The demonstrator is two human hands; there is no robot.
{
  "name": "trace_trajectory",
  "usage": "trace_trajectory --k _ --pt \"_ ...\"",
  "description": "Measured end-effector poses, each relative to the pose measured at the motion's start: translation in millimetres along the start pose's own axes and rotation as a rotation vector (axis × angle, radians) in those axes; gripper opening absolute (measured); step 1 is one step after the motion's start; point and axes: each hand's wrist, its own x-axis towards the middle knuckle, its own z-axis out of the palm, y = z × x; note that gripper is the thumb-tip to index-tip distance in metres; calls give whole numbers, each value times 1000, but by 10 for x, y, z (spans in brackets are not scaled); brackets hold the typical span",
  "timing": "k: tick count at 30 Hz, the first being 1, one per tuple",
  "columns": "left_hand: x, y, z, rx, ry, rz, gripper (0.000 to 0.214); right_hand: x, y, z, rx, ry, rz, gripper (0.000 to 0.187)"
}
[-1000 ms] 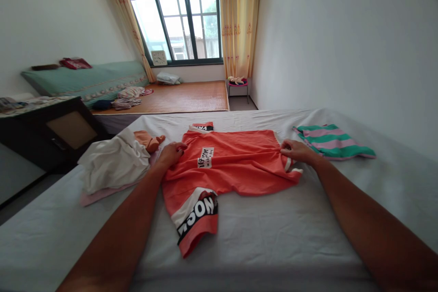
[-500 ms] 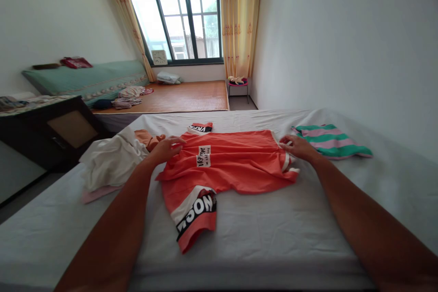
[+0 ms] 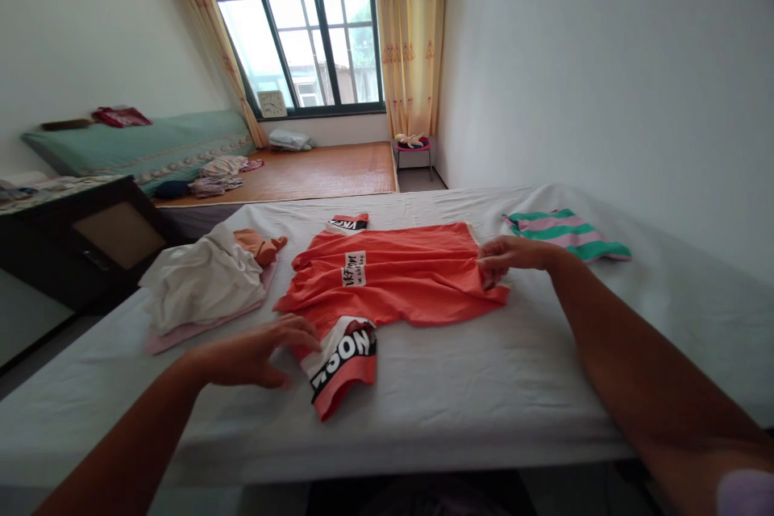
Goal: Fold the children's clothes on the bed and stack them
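An orange-red T-shirt point(image 3: 411, 274) lies spread sideways on the white sheet, with its collar end to the left and its hem to the right. Black and white lettering bands cross both sleeves, and a white printed patch is on the chest. My left hand point(image 3: 260, 351) hovers at the near sleeve point(image 3: 344, 367), fingers stretched and thumb apart, holding nothing. At the hem, my right hand point(image 3: 505, 255) has its fingers closed on the T-shirt's edge. Soft creases run along the shirt's body.
Left of the shirt lie a crumpled white garment point(image 3: 199, 278) and an orange one point(image 3: 259, 246), on something pink. A green-and-pink striped garment point(image 3: 568, 232) rests at the right, near the wall. A dark cabinet point(image 3: 78, 234) stands at the left; a second bed point(image 3: 326, 168) is beyond.
My left hand has left the shirt's upper collar area and come nearer, to the near sleeve. My right hand has slid a little nearer along the hem. The view has shifted slightly.
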Motion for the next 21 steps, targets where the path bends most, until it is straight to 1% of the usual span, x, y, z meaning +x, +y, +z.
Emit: trace_trajectory --k 2,4,7,9,10,12,13,16,17,19,21 --pt "-13 35 113 48 54 -28 52 -68 -54 11 -43 -112 16 49" --pt "22 76 207 82 101 -35 50 -161 -63 41 -124 -143 -8 45" --pt "135 117 329 103 187 -10 33 -304 15 154 -265 -68 -56 45" --pt "225 118 387 114 254 30 22 -364 103 269 -358 43 -93 47" --pt "261 112 400 114 281 59 20 -384 144 326 -392 106 -112 45" --pt "285 88 375 77 304 116 22 -424 201 416 -410 206 -135 37" --pt "265 73 334 35 308 126 24 -455 211 441 -388 236 -134 36" --pt "75 14 132 -113 302 98 31 -613 178 432 -225 272 -101 44" --pt "-14 -8 62 -153 283 92 32 -680 156 413 -165 274 -88 49" --pt "-181 -47 -36 -217 199 103 34 -809 115 382 -92 246 -61 55" --pt "-289 -68 -55 -265 88 103 35 -899 92 387 -98 140 -25 53"
